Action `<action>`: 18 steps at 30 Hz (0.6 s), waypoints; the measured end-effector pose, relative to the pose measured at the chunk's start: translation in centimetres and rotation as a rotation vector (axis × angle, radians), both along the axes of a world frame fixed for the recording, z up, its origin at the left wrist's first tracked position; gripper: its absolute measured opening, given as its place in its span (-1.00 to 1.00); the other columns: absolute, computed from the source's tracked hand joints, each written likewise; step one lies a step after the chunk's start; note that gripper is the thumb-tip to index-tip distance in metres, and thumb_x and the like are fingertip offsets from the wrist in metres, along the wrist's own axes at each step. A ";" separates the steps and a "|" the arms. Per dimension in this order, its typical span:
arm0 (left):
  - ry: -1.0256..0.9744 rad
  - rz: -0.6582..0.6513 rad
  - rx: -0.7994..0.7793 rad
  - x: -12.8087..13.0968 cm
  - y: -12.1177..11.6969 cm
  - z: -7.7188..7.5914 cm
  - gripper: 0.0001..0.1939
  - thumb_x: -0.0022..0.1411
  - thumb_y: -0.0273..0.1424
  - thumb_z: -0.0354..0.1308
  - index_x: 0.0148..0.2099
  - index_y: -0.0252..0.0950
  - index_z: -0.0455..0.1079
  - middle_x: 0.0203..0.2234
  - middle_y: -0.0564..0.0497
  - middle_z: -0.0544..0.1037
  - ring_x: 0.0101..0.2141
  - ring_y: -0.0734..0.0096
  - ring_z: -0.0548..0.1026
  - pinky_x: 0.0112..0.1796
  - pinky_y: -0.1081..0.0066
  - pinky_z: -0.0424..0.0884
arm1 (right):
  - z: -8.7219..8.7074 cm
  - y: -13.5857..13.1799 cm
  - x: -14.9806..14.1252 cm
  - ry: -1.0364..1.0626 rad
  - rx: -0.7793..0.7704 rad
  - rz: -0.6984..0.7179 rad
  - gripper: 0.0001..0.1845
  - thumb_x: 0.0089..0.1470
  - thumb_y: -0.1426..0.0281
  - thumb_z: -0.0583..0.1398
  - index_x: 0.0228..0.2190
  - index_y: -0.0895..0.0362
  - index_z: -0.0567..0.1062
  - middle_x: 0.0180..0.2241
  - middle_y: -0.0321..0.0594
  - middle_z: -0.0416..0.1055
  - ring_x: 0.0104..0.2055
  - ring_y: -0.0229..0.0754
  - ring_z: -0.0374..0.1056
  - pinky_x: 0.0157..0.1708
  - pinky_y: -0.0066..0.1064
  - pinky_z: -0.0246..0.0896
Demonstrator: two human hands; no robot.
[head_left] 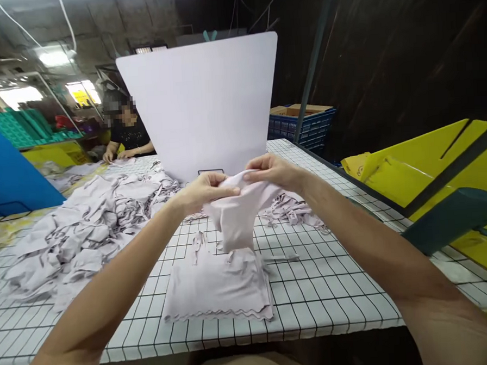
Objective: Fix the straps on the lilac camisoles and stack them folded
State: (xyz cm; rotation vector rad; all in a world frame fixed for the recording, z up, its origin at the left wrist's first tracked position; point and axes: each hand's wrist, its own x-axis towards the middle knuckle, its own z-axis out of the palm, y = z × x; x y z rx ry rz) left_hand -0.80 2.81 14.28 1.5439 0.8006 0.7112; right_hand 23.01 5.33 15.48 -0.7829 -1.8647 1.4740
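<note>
A pale pinkish-grey cloth garment [238, 221] hangs between my hands above the table, its lower part slightly blurred. My left hand [207, 191] pinches its upper left edge, and my right hand [269, 173] grips the upper right edge, the fingers of both closed on the fabric. Just below lies a flat stack of similar garments [216, 290] with wavy hems toward me and thin straps at the far side. To the left spreads a large loose heap of the same cloth [94, 228]. Narrow scraps [294, 210] lie to the right, beyond the stack.
A grid-patterned cloth covers the table [326, 292]. Behind my hands stands a white board [202, 103]; a blue panel [10, 167] is at left. Another person [129, 134] handles cloth at the far left. Blue crates [314, 127], yellow panels [422, 157] and a dark green object [453, 220] are at right.
</note>
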 end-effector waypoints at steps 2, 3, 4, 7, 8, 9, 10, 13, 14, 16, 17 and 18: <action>0.059 0.017 -0.022 -1.9 -0.5 0.9 -0.71 0.00 -0.31 0.48 -0.27 -0.39 0.59 -0.49 -0.04 0.57 -0.55 0.50 0.47 -0.58 0.57 0.30 | 1.0 0.4 -0.2 0.026 -0.006 -0.058 -0.64 -0.08 0.21 0.46 -0.45 0.21 0.52 -0.57 -0.35 0.40 -0.59 -0.40 0.27 -0.64 -0.57 0.14; 0.052 0.047 -0.009 -2.9 -0.7 1.1 -0.72 0.00 -0.29 0.48 -0.30 -0.39 0.59 -0.50 -0.04 0.57 -0.54 0.50 0.47 -0.57 0.56 0.31 | 1.4 0.6 -0.1 0.032 -0.005 -0.051 -0.64 -0.08 0.22 0.47 -0.47 0.21 0.51 -0.58 -0.36 0.38 -0.58 -0.40 0.27 -0.64 -0.57 0.13; 0.018 0.090 0.020 -3.7 -0.8 1.4 -0.72 0.02 -0.27 0.48 -0.32 -0.39 0.58 -0.50 -0.03 0.57 -0.54 0.51 0.47 -0.56 0.56 0.32 | 1.9 0.7 -0.2 0.040 0.004 -0.024 -0.65 -0.07 0.23 0.46 -0.47 0.22 0.51 -0.56 -0.35 0.38 -0.55 -0.40 0.28 -0.61 -0.58 0.16; -0.126 0.210 0.118 -5.6 -0.7 2.4 -0.69 0.06 -0.22 0.45 -0.38 -0.38 0.53 -0.54 0.02 0.52 -0.56 0.58 0.43 -0.55 0.60 0.32 | 3.2 0.5 -1.1 0.036 0.044 0.088 -0.68 -0.05 0.26 0.46 -0.38 0.22 0.55 -0.47 -0.30 0.46 -0.45 -0.37 0.35 -0.51 -0.57 0.26; -0.158 0.228 0.137 -6.1 -0.5 2.8 -0.68 0.06 -0.21 0.46 -0.40 -0.38 0.52 -0.55 0.04 0.51 -0.57 0.61 0.41 -0.55 0.61 0.31 | 3.6 0.5 -1.5 0.018 0.050 0.110 -0.67 -0.05 0.27 0.46 -0.35 0.22 0.55 -0.44 -0.28 0.48 -0.44 -0.36 0.36 -0.50 -0.57 0.28; -0.170 0.233 0.146 -6.7 -0.5 3.2 -0.67 0.04 -0.22 0.47 -0.41 -0.39 0.52 -0.57 0.05 0.49 -0.58 0.62 0.40 -0.57 0.62 0.30 | 3.9 0.4 -1.9 0.000 0.051 0.117 -0.67 -0.06 0.26 0.46 -0.34 0.22 0.56 -0.44 -0.27 0.49 -0.46 -0.36 0.36 -0.52 -0.56 0.27; -0.156 0.226 0.149 -7.3 -0.4 3.5 -0.67 0.02 -0.22 0.49 -0.42 -0.39 0.52 -0.58 0.05 0.49 -0.59 0.62 0.40 -0.58 0.63 0.28 | 4.2 0.4 -2.3 -0.011 0.049 0.110 -0.67 -0.05 0.25 0.46 -0.35 0.23 0.57 -0.45 -0.27 0.49 -0.48 -0.36 0.35 -0.55 -0.56 0.26; -0.011 0.145 0.113 -9.4 -0.8 3.7 -0.69 -0.04 -0.26 0.52 -0.38 -0.39 0.58 -0.53 -0.03 0.56 -0.56 0.52 0.47 -0.57 0.59 0.34 | 5.1 0.8 -2.7 0.082 0.055 0.024 -0.69 -0.08 0.24 0.46 -0.44 0.23 0.58 -0.51 -0.28 0.45 -0.51 -0.37 0.32 -0.55 -0.55 0.28; 0.030 0.119 0.103 -10.0 -1.1 3.6 -0.70 -0.05 -0.27 0.52 -0.37 -0.39 0.59 -0.50 -0.05 0.59 -0.53 0.49 0.50 -0.54 0.58 0.38 | 5.3 0.8 -2.8 0.142 0.064 -0.004 -0.70 -0.11 0.25 0.47 -0.45 0.22 0.58 -0.51 -0.29 0.45 -0.49 -0.36 0.33 -0.53 -0.55 0.31; 0.041 0.110 0.116 -11.1 -1.7 3.4 -0.71 -0.04 -0.27 0.51 -0.37 -0.37 0.59 -0.50 -0.05 0.59 -0.51 0.49 0.51 -0.51 0.58 0.40 | 5.8 0.8 -3.0 0.188 0.087 -0.019 -0.70 -0.13 0.26 0.47 -0.44 0.19 0.58 -0.48 -0.29 0.47 -0.46 -0.35 0.36 -0.50 -0.55 0.34; 0.017 0.126 0.136 -11.4 -2.0 3.4 -0.71 -0.04 -0.26 0.51 -0.40 -0.37 0.58 -0.53 -0.03 0.57 -0.53 0.52 0.48 -0.53 0.60 0.37 | 6.0 0.7 -3.3 0.142 0.096 0.002 -0.70 -0.14 0.26 0.47 -0.43 0.18 0.58 -0.46 -0.28 0.48 -0.46 -0.34 0.37 -0.52 -0.54 0.34; -0.015 0.146 0.162 -11.6 -2.4 3.6 -0.71 -0.03 -0.26 0.51 -0.44 -0.37 0.55 -0.57 0.01 0.53 -0.56 0.56 0.44 -0.56 0.63 0.33 | 6.2 0.5 -3.6 0.047 0.101 0.042 -0.70 -0.15 0.26 0.48 -0.42 0.18 0.58 -0.46 -0.27 0.49 -0.47 -0.32 0.38 -0.54 -0.53 0.34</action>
